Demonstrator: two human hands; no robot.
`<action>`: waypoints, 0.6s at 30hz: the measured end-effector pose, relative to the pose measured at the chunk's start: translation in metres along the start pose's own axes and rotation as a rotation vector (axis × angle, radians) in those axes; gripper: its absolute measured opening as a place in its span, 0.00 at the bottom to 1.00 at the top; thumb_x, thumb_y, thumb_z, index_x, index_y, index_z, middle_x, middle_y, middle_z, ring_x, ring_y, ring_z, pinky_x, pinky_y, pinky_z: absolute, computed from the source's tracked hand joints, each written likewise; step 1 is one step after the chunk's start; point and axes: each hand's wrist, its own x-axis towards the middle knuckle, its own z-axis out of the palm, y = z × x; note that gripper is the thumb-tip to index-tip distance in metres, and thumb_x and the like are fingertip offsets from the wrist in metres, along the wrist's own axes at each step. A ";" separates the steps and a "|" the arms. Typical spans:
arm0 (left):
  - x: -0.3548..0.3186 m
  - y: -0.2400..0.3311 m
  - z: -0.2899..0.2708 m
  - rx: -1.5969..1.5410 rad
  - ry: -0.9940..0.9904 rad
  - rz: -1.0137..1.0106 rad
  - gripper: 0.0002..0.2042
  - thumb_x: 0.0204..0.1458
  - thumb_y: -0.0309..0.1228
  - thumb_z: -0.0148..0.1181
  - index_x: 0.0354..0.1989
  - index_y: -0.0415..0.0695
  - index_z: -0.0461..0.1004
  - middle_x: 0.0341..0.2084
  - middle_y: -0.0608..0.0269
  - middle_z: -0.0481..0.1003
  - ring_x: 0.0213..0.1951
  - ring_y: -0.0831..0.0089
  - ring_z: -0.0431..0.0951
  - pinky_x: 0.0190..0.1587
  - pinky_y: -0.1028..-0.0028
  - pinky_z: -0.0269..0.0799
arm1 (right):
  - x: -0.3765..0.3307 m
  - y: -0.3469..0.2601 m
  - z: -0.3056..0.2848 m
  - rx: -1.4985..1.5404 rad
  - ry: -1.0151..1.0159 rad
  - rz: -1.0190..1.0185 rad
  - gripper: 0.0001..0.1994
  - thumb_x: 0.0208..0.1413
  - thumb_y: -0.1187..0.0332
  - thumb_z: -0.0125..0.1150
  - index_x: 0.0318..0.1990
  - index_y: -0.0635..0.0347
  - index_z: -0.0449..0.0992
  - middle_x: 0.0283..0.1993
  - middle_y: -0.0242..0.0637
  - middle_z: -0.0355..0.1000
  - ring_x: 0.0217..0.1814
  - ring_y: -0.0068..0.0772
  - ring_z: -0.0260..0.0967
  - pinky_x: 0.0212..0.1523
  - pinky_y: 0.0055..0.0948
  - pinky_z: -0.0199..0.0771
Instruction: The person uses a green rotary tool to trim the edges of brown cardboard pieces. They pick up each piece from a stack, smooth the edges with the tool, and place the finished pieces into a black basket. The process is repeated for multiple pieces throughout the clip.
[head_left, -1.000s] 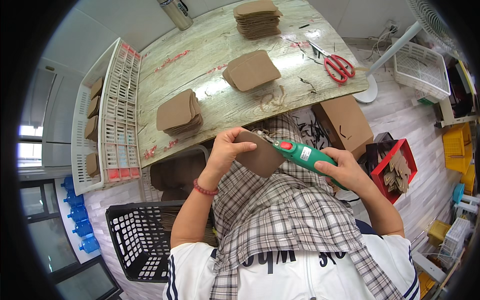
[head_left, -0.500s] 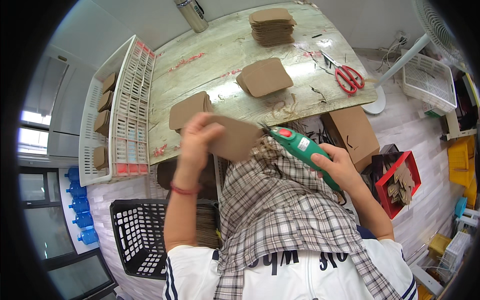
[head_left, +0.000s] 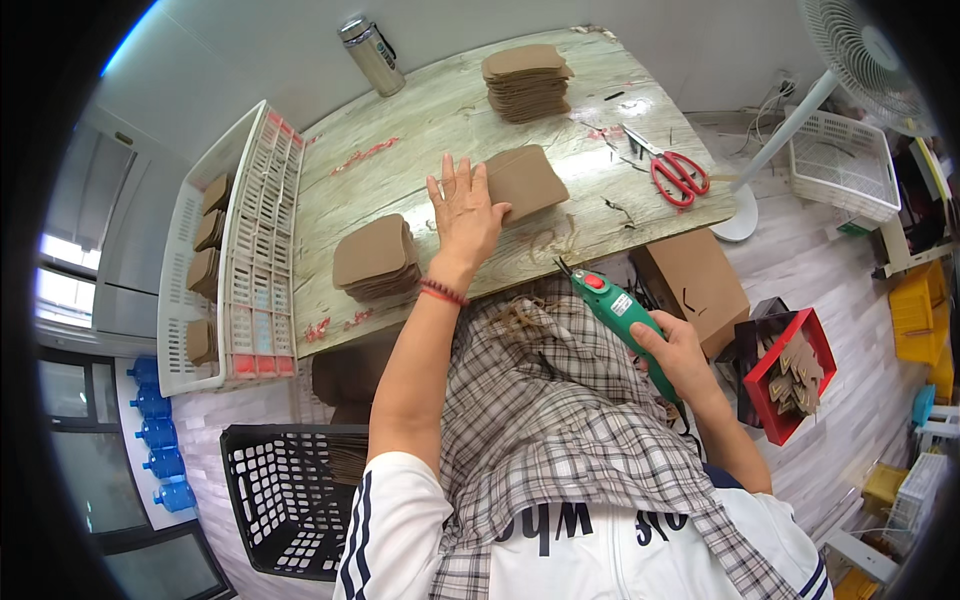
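Note:
My left hand (head_left: 468, 208) is open over the table, fingers spread and pointing away from me, holding nothing. Its thumb is at the left edge of the middle pile of brown rounded pieces (head_left: 528, 185); whether they touch I cannot tell. To the left and nearer, another pile of brown pieces (head_left: 372, 250) sits by the table's front edge. My right hand (head_left: 672, 352) is wrapped around green electric scissors (head_left: 612, 300) with a red button. Their dark blades point up and left, just in front of the table edge, with nothing between them.
A taller brown stack (head_left: 528, 82), a steel flask (head_left: 372, 57) and red-handled scissors (head_left: 678, 178) rest on the table (head_left: 380, 185). White crate (head_left: 262, 250) at left, black crate (head_left: 285, 500) below. A cardboard box (head_left: 695, 285), a red box (head_left: 812, 385) and a fan (head_left: 868, 60) are at right.
The brown piece has left my left hand, which has moved away from me, to the middle pile, and spread its fingers. The green electric scissors have moved slightly right and down.

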 end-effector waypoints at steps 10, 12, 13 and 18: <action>-0.010 0.023 -0.023 -0.560 0.176 -0.119 0.14 0.43 0.25 0.67 0.31 0.45 0.63 0.30 0.66 0.68 0.38 0.68 0.67 0.44 0.65 0.61 | -0.003 -0.004 -0.003 0.028 0.063 -0.029 0.18 0.57 0.55 0.60 0.37 0.67 0.75 0.25 0.32 0.70 0.22 0.18 0.65 0.24 0.20 0.66; -0.022 0.032 -0.032 -1.157 0.087 -0.409 0.12 0.48 0.24 0.65 0.31 0.45 0.63 0.30 0.68 0.68 0.34 0.74 0.68 0.38 0.72 0.64 | -0.002 -0.006 0.001 0.029 0.093 -0.043 0.18 0.57 0.56 0.60 0.37 0.67 0.75 0.25 0.31 0.70 0.22 0.17 0.64 0.23 0.20 0.64; -0.024 0.031 -0.032 -1.284 0.164 -0.385 0.08 0.54 0.23 0.59 0.34 0.43 0.64 0.35 0.66 0.71 0.35 0.76 0.72 0.38 0.75 0.71 | -0.002 -0.008 0.004 0.037 0.111 -0.053 0.18 0.57 0.56 0.60 0.37 0.67 0.75 0.25 0.31 0.70 0.22 0.16 0.64 0.23 0.20 0.64; -0.042 0.068 -0.035 -2.155 0.356 -0.705 0.11 0.55 0.20 0.56 0.46 0.39 0.65 0.46 0.58 0.73 0.49 0.66 0.74 0.56 0.65 0.72 | -0.001 -0.019 0.021 0.083 0.170 -0.096 0.17 0.58 0.58 0.61 0.38 0.67 0.75 0.25 0.30 0.70 0.22 0.16 0.63 0.24 0.19 0.64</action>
